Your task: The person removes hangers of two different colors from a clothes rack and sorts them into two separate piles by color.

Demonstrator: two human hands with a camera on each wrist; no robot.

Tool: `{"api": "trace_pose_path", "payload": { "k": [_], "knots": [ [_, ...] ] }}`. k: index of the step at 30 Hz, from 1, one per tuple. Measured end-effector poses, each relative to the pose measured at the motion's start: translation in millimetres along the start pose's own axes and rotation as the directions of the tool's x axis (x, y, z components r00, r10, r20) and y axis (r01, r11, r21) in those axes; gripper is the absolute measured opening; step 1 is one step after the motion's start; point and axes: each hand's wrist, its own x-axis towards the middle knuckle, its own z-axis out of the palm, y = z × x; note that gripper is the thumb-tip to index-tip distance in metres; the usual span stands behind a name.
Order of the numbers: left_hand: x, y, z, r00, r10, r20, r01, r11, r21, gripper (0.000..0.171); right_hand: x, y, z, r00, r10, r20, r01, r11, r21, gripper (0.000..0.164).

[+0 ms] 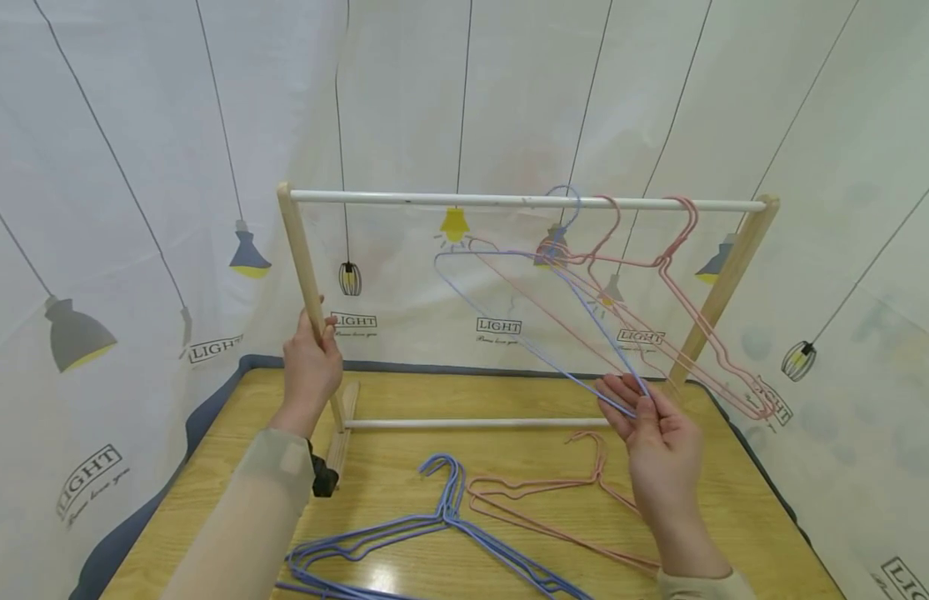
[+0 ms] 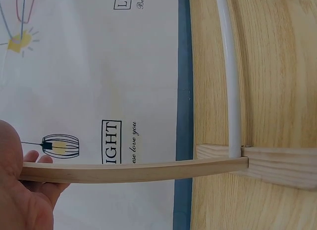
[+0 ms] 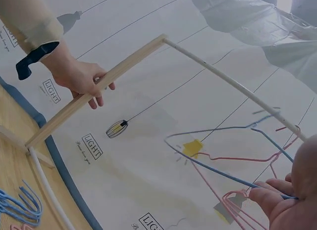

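My left hand (image 1: 312,360) grips the left wooden post (image 1: 302,250) of a small clothes rack, fingers wrapped round it. In my right hand (image 1: 659,433) the lower corner of a blue hanger (image 1: 501,340) is pinched between thumb and fingers. That hanger's hook (image 1: 571,208) is at the white top rail (image 1: 434,200), looped over it in the head view. Several pink hangers (image 1: 677,242) hang from the same rail, to the right of the blue one. The right wrist view shows the blue hanger (image 3: 213,169) running into my curled fingers.
A stack of blue hangers (image 1: 445,521) lies on the wooden table (image 1: 232,500) in front of the rack. Beside it lie pink hangers (image 1: 539,482), partly behind my right forearm. The rack's lower white bar (image 1: 471,424) runs low across the table. A lamp-printed curtain (image 1: 404,108) surrounds the table.
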Motion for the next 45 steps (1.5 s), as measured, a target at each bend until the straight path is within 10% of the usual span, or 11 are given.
{"api": "trace_pose_path", "payload": {
  "k": [15,24,33,45],
  "knots": [
    [-0.2,-3.0,0.5,1.0,0.021,0.001,-0.021,1.0,-0.005,0.052,2.6,-20.7,2.6,0.997,-0.054,-0.047,0.062,0.981,0.183,0.034],
    [2.0,-2.6,0.5,1.0,0.028,0.01,-0.028,1.0,-0.003,0.053,-8.2,-26.2,-22.4,0.988,-0.033,0.15,-0.002,0.975,0.224,0.037],
    [2.4,-0.2,0.3,1.0,0.025,0.004,-0.025,1.0,0.007,0.053,-26.6,-11.9,-57.8,0.922,0.065,0.381,-0.156,0.965,0.211,0.037],
    [0.4,-0.5,1.4,1.0,0.01,-0.014,-0.009,1.0,0.009,0.052,-56.5,28.2,-78.5,0.794,0.132,0.594,-0.419,0.827,0.375,0.045]
  ]
}}
